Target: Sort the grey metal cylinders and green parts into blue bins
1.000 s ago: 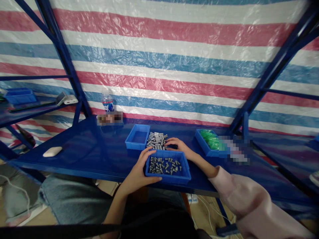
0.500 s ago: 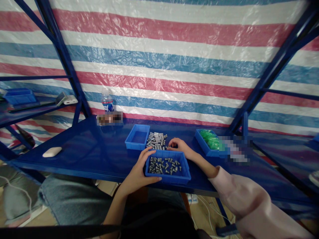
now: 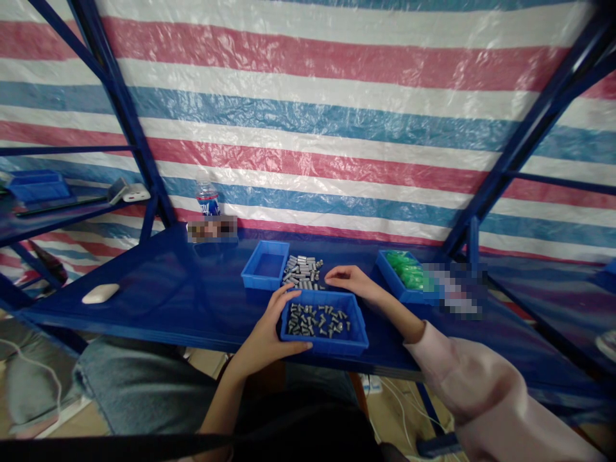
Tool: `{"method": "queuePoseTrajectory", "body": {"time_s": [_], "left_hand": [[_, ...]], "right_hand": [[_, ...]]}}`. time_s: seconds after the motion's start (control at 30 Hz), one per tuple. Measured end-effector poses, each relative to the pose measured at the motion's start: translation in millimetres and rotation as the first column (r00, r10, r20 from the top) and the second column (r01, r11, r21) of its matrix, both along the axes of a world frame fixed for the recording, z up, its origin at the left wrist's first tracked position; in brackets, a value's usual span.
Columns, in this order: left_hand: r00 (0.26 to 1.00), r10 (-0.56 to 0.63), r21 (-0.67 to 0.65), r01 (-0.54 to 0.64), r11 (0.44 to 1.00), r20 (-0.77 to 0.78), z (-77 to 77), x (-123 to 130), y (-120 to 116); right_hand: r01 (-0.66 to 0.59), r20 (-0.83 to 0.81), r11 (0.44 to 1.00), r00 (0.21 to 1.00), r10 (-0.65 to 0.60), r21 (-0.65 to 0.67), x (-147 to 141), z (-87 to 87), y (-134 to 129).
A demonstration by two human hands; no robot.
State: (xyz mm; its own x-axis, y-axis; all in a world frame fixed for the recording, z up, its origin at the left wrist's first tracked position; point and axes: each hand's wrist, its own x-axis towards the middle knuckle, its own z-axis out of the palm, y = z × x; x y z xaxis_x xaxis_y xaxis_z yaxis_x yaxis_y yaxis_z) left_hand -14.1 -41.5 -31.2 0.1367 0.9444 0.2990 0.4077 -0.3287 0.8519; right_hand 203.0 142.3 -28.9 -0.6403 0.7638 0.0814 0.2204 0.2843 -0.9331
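Observation:
My left hand grips the left end of a blue plastic bin, fingers over the far rim and thumb along the near side. Inside that bin lie many small dark screws. Just beyond it, a pile of short silvery metal cylinders rests on the blue table. My right hand hovers over the table right of the pile, thumb and fingers slightly apart, with nothing visible between them.
Left of the pile stands a second blue bin. On the right, another blue bin holds green plastic packets. A plastic bottle is at the back, and a white oval object lies far left.
My right hand has drawn slightly right, away from the cylinder pile, and its fingers have straightened. My left hand and the bin of screws have stayed in place.

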Motion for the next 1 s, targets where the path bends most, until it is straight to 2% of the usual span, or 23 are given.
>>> {"method": "queuePoseTrajectory", "body": {"time_s": [0.1, 0.17, 0.27, 0.37, 0.47, 0.6, 0.67, 0.83, 1.0], "left_hand": [[1.0, 0.002, 0.009, -0.002, 1.0, 0.005, -3.2, -1, 1], [1.0, 0.003, 0.018, -0.003, 1.0, 0.009, -4.8, -1, 2], [1.0, 0.005, 0.028, -0.006, 1.0, 0.007, -6.1, -2, 2], [1.0, 0.002, 0.028, -0.002, 1.0, 0.002, -6.7, -2, 2], [1.0, 0.0, 0.026, 0.0, 1.0, -0.005, -7.2, -2, 2], [1.0, 0.002, 0.029, -0.002, 1.0, -0.003, -7.3, -2, 2], [1.0, 0.004, 0.025, -0.004, 1.0, 0.001, -7.2, -1, 2], [1.0, 0.009, 0.025, -0.009, 1.0, 0.01, -6.2, -1, 2], [1.0, 0.01, -0.003, -0.01, 1.0, -0.005, -4.7, -1, 1]], "right_hand": [[-0.033, -0.136, 0.987, 0.991, 0.011, -0.158, -1, 10.6, -11], [-0.129, -0.177, 0.97, 0.98, 0.092, -0.205, -1, 16.8, -17], [-0.298, -0.154, 0.925, 0.951, 0.267, -0.236, -1, 22.9, -23], [-0.363, -0.111, 0.898, 0.932, 0.346, -0.247, -1, 25.1, -25], [-0.338, -0.121, 0.914, 0.94, 0.318, -0.226, -1, 22.4, -23], [-0.099, -0.095, 0.987, 0.992, 0.087, -0.127, -3, 11.6, -15], [-0.026, -0.076, 0.998, 0.997, 0.021, -0.064, -4, 5.2, -9], [-0.129, -0.005, 0.991, 0.992, 0.129, -0.035, -3, -4.3, 1], [-0.114, 0.118, 0.99, 0.988, 0.104, 0.083, -4, -5.2, 2]]}}
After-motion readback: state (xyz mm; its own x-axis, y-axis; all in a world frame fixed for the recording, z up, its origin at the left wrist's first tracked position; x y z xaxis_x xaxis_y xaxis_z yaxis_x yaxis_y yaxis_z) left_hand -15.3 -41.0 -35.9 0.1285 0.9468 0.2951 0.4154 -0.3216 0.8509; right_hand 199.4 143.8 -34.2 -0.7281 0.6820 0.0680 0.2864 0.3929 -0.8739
